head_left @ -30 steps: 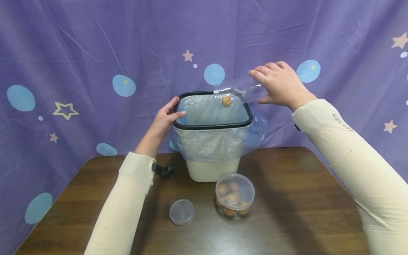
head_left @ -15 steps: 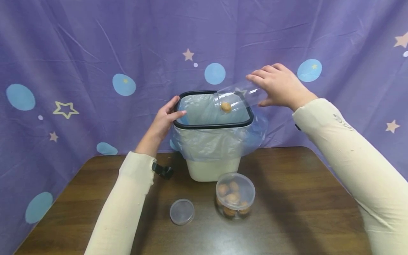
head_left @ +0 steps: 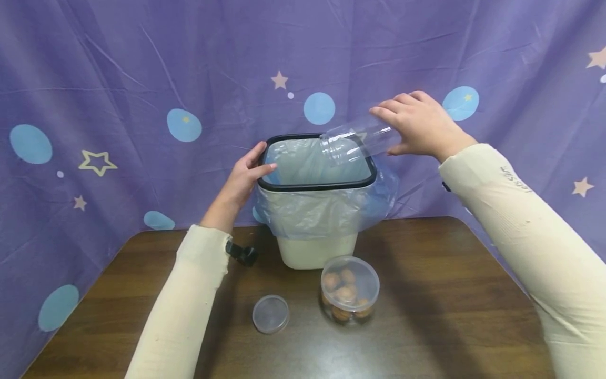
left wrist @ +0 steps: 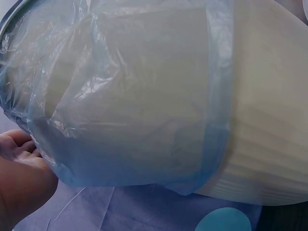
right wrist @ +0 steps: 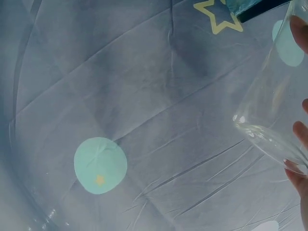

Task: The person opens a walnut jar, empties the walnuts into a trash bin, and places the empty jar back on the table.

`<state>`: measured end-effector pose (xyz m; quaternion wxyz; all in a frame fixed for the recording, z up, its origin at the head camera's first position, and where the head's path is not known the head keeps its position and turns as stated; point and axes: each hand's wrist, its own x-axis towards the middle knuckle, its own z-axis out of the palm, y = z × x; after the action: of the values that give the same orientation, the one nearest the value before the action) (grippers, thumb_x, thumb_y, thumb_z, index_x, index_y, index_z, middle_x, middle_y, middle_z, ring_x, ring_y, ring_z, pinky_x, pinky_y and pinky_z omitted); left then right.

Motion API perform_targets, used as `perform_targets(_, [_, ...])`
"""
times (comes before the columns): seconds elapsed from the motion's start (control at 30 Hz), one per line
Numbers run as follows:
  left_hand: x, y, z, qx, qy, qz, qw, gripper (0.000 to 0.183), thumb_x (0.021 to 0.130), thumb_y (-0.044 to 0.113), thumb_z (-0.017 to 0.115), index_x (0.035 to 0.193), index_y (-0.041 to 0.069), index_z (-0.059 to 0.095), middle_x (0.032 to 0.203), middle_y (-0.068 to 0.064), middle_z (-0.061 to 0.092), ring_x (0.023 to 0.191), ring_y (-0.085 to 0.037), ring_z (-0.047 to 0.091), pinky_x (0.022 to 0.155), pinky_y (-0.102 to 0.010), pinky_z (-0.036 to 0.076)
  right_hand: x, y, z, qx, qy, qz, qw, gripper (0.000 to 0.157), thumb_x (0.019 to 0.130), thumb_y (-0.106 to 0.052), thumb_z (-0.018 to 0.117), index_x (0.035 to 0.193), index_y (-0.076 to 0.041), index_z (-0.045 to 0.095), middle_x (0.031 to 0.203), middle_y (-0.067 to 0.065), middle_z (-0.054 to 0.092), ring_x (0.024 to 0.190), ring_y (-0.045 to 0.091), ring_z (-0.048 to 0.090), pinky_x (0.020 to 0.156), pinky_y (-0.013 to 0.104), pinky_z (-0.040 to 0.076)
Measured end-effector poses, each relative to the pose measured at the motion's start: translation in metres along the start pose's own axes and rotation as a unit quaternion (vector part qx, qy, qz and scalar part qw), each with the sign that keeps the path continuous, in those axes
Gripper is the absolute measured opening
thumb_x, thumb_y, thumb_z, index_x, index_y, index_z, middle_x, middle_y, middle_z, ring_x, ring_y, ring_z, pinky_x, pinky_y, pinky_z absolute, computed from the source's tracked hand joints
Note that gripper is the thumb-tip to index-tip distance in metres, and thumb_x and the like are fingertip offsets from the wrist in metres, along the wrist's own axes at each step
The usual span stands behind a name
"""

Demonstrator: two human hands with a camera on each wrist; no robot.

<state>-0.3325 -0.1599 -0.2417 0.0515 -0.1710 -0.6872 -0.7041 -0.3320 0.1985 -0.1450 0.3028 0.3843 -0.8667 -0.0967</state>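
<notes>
In the head view my right hand (head_left: 416,123) grips a clear plastic jar (head_left: 347,150) by its base end. The jar lies tilted, mouth to the left and down, over the opening of a cream trash bin (head_left: 312,252); nothing shows inside it. The right wrist view has the jar's base (right wrist: 269,137) with fingertips (right wrist: 301,132) against it. My left hand (head_left: 241,179) holds the bin's black rim (head_left: 317,187) at its left side, thumb over the rim. A translucent blue bag (head_left: 312,216) lines the bin and hangs over its outside, also filling the left wrist view.
On the brown wooden table (head_left: 426,295), in front of the bin, stands a clear lidded tub (head_left: 350,292) holding several round brown items. Left of it lies a small round clear lid (head_left: 270,314). A purple curtain (head_left: 236,63) hangs behind the table.
The round brown item near the jar's mouth has gone from the jar, out of sight. My right hand shifted slightly right with the jar; my left hand stayed on the rim.
</notes>
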Motion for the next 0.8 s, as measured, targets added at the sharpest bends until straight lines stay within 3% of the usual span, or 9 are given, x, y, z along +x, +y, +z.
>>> perform_targets(0.43, [0.0026, -0.0022, -0.0009, 0.001, -0.003, -0.002, 1.0, 0.073, 0.087, 0.0, 0.056, 0.149, 0.001, 0.018, 0.157, -0.008, 0.016, 0.143, -0.014, 0.013, 0.115, -0.022, 0.015, 0.0019, -0.0015, -0.0026, 0.009, 0.027, 0.027, 0.999, 0.085, 0.058, -0.027, 0.086, 0.131, -0.003, 0.049, 0.126, 0.018, 0.056, 0.112, 0.039, 0.049, 0.092, 0.056, 0.037])
perform_targets(0.63, [0.0032, -0.0013, 0.0002, -0.001, 0.0, -0.004, 1.0, 0.072, 0.087, -0.001, 0.056, 0.149, 0.001, 0.018, 0.157, -0.009, 0.016, 0.143, -0.015, 0.013, 0.115, -0.023, 0.015, -0.0001, -0.001, 0.003, -0.003, 0.018, 0.002, 1.0, 0.086, 0.058, -0.029, 0.086, 0.131, -0.002, 0.049, 0.124, 0.019, 0.057, 0.111, 0.039, 0.049, 0.091, 0.057, 0.037])
perform_targets(0.8, [0.003, -0.0006, 0.0014, 0.004, -0.004, -0.011, 0.9999, 0.073, 0.088, 0.0, 0.056, 0.149, 0.002, 0.018, 0.157, -0.007, 0.015, 0.143, -0.014, 0.013, 0.114, -0.023, 0.016, -0.0045, 0.0002, 0.0038, 0.016, 0.031, 0.037, 0.999, 0.085, 0.06, -0.027, 0.085, 0.132, -0.003, 0.048, 0.126, 0.018, 0.056, 0.113, 0.039, 0.048, 0.092, 0.057, 0.036])
